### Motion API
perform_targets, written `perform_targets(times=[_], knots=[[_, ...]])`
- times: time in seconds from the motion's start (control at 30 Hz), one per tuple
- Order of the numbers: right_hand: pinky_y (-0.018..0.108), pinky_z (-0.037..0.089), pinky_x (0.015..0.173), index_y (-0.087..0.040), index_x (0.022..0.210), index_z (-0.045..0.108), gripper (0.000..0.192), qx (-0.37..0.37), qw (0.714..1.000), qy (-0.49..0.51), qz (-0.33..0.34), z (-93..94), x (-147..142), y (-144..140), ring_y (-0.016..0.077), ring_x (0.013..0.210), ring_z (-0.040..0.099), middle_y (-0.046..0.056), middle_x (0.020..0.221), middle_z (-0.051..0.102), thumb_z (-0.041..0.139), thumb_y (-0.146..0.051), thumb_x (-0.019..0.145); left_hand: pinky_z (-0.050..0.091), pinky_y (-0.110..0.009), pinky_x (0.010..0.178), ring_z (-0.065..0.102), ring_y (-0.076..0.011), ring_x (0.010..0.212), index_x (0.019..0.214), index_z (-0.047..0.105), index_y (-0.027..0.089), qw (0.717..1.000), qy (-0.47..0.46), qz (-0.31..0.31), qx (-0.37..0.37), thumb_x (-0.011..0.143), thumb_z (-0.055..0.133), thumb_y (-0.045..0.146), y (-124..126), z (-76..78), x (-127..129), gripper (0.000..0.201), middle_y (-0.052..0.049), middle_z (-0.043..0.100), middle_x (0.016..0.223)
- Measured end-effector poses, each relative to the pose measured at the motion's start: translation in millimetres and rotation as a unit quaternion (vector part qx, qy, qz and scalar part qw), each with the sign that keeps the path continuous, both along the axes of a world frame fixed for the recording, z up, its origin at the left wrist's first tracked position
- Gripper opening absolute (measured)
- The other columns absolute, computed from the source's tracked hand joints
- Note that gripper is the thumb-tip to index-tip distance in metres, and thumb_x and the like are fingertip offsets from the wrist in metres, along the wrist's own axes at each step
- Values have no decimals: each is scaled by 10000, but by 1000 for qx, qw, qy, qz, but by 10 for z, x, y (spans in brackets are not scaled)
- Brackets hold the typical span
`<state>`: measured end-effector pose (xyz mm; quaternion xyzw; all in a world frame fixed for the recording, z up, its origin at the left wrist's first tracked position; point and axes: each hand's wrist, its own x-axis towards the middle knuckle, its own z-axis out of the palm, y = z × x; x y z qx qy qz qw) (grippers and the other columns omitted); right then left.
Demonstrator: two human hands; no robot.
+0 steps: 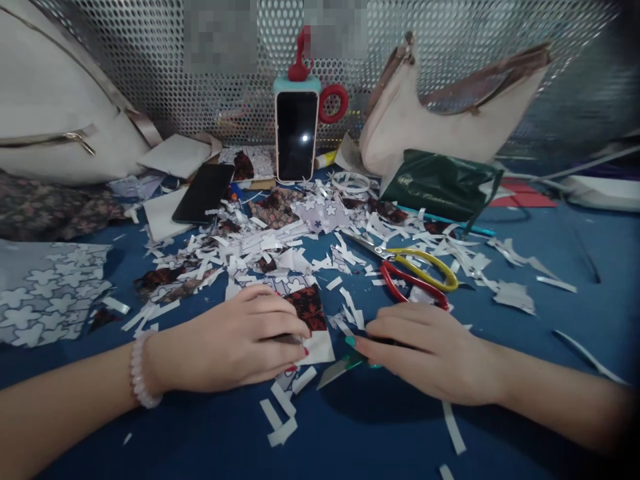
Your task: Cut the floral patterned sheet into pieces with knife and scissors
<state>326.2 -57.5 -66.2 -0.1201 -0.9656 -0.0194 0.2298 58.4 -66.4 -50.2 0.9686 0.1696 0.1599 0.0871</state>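
Head view; blade [333,374], pointing lower-left (aslant)

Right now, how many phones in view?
2: an upright phone at back centre, and a dark phone lying to its left. Scraps could hide more.

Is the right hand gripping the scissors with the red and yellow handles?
No, those scissors lie beyond the right hand, which holds a green-handled blade.
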Motion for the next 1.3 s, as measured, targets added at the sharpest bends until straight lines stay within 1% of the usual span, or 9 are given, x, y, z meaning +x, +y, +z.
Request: perform_targets(times=[0.1, 0.2, 0.37, 0.53, 0.63, 0.87, 1.03, 1.2, 1.3], knots=[[257, 441, 593, -109, 964, 562, 205, 4, 1000, -3, 5, 17, -16, -4, 134, 671, 573, 55, 733, 615, 360, -109, 923, 332, -328, 958, 584, -157, 968, 985, 610, 178, 1000, 4, -2, 6, 942, 415, 183, -10, -4, -9, 201, -53, 673, 1034], [253, 437, 594, -118, 965, 570, 219, 2, 1000, 8, -2, 5, -19, -11, 127, 665, 570, 55, 738, 612, 355, -118, 925, 341, -341, 932, 570, -189, 1003, 1014, 608, 176, 1000, 17, 15, 8, 930, 439, 206, -15, -4, -18, 192, -58, 653, 1095], [259, 438, 606, -120, 964, 562, 230, -13, 1000, 10, 2, -11, -17, -14, 131, 668, 568, 49, 730, 615, 334, -117, 933, 290, -333, 992, 580, -155, 979, 981, 606, 167, 1000, -19, -6, -19, 923, 458, 167, -14, -6, -21, 159, -27, 686, 1003], [268, 444, 605, -110, 967, 561, 196, 4, 1000, 9, 6, 19, -2, -17, 134, 651, 561, 55, 743, 626, 370, -117, 924, 394, -319, 903, 584, -168, 983, 972, 604, 157, 997, 2, -37, -63, 898, 476, 106, 11, 5, -7, 157, -64, 674, 1039], [271, 443, 602, -104, 976, 560, 169, 11, 1000, 2, 8, 27, 5, -17, 139, 661, 565, 59, 751, 628, 404, -110, 910, 410, -326, 883, 594, -178, 956, 960, 600, 142, 997, 2, -39, -71, 894, 475, 92, 21, 18, 4, 150, -79, 675, 1025], [260, 440, 588, -121, 963, 552, 231, -9, 1000, 12, 4, 22, -13, 3, 137, 665, 570, 54, 731, 628, 322, -128, 942, 415, -306, 879, 594, -165, 939, 933, 596, 101, 997, -30, -72, -29, 910, 476, 127, -6, 0, 2, 125, -72, 692, 949], [260, 433, 571, -118, 948, 557, 213, -11, 1000, 11, -5, 20, -13, 1, 142, 645, 561, 57, 719, 632, 345, -129, 935, 439, -299, 836, 612, -167, 871, 897, 606, 72, 994, -61, -89, 1, 918, 451, 125, -44, 1, 4, 165, -93, 700, 879], [255, 422, 568, -126, 916, 573, 237, -6, 998, 33, -49, -7, -12, -2, 135, 633, 546, 62, 732, 632, 336, -112, 929, 468, -302, 787, 625, -171, 828, 883, 620, 51, 992, -71, -100, 31, 923, 397, 95, -79, 27, 12, 231, -110, 705, 843], [249, 419, 560, -124, 919, 583, 248, -18, 997, 21, -72, -26, -10, 14, 131, 639, 545, 62, 745, 628, 336, -110, 925, 478, -309, 763, 630, -176, 820, 877, 622, 52, 992, -77, -97, 38, 918, 402, 93, -82, 33, 12, 227, -115, 707, 853]])
